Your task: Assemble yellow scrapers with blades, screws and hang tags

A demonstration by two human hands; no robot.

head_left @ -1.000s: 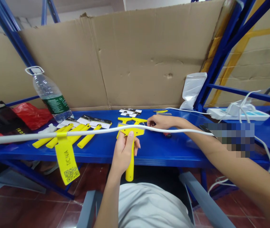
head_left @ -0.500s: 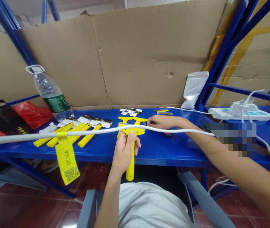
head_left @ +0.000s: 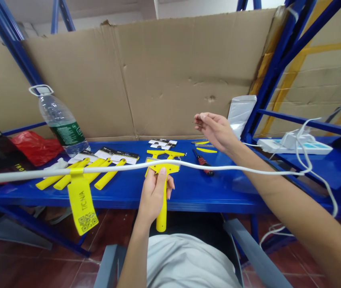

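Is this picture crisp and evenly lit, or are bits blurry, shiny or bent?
Head view: the yellow scraper has a clear outline, but small print on the cards is too soft to read; head view: glints on the clear bottle, darkness beneath the blue table; head view: the blue posts splay outward, probably wide-lens distortion.

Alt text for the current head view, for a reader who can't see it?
A person's left hand grips a yellow T-shaped tool at a blue table, while the right hand is held up, seemingly pinching something too small to identify. On the table are a red-and-black screwdriver, yellow handles and a clear plastic bottle.
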